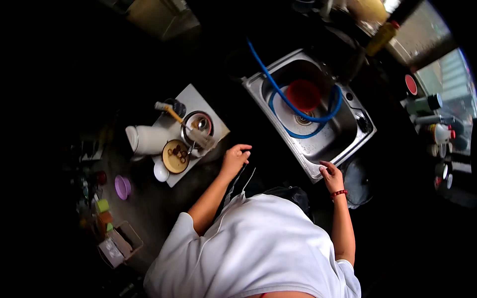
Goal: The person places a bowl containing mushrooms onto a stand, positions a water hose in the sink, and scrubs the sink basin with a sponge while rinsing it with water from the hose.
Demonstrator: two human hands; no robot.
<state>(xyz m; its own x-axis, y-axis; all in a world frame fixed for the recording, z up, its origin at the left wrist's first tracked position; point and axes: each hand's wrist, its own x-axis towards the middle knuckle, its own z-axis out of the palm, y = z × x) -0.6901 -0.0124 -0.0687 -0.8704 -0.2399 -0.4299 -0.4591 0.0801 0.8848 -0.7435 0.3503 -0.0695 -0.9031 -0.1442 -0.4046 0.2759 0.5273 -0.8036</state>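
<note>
"Stainless-steel rectangular sink (pixel 309 148), then: where does it sit?"

"Ahead of you and to your right, tilted across your view, its near corner by your right hand (pixel 332 178)."

"And the hands?"

"Your right one is loosely bent at that corner; I can't tell whether its fingers touch the rim or grip it. Your left hand (pixel 238 158) hangs half open, with nothing visible in it, between the sink and the white flat-topped table (pixel 191 97)."

"How would the sink handle?"

"Stiff and smooth, I'd judge, and slick if wet. It looks too bulky for one hand, so you'd do best to take the rim on two opposite sides, minding any thin edge."

"What's lying in it?"

"You have a round red bowl (pixel 303 95), probably light plastic, best pinched at its lip. Around it loops a glossy blue hose (pixel 323 119), bendy and springy by the look of it; hold it along a straighter stretch."

"Further out?"

"On the table to your left, a round yellowish dish (pixel 171 164) holds small brown pieces. It may be breakable, so support it from beneath."
</note>
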